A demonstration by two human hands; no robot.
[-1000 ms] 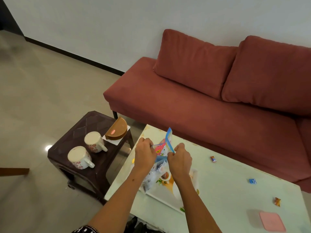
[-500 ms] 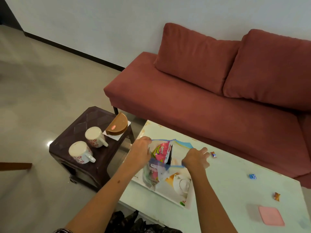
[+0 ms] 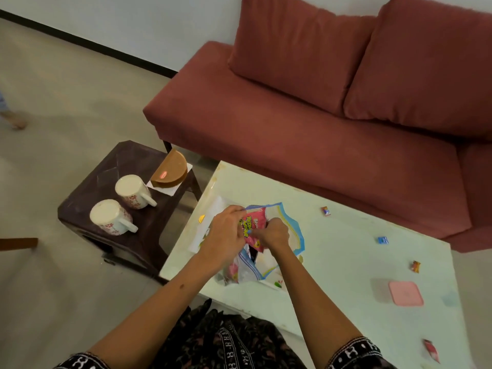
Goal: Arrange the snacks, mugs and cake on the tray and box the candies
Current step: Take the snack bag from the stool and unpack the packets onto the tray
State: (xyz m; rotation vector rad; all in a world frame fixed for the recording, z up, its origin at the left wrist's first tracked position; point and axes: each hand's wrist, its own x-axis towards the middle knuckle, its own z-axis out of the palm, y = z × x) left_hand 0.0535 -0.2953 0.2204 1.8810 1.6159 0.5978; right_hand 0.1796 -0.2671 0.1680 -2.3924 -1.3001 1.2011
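Two hands meet over the tray (image 3: 213, 209) at the near-left end of the pale table (image 3: 346, 262); your left hand (image 3: 226, 235) has its fingers curled on the left lip of the blue-edged zip bag (image 3: 290, 235), and your right hand (image 3: 271, 234) pinches the pink snack packet (image 3: 251, 226) at the bag's mouth. The packet lies directly between the two hands, its long axis running from the far end of the bag toward you, so the way out is up and away from the bag; your right hand is the one on it, the left only steadies the plastic.

Half a second ago the hands were spread wide, drawing the bag's mouth open; now they have closed together on the packet.

Both mugs (image 3: 133, 191) and the half cake (image 3: 170, 173) sit on the dark side table (image 3: 111, 166), well to your left and nearer the left hand; none is on the tray yet. Loose candies (image 3: 382, 239) lie scattered across the table to your right, apart from the pink-lidded box (image 3: 404, 292) near the right edge.
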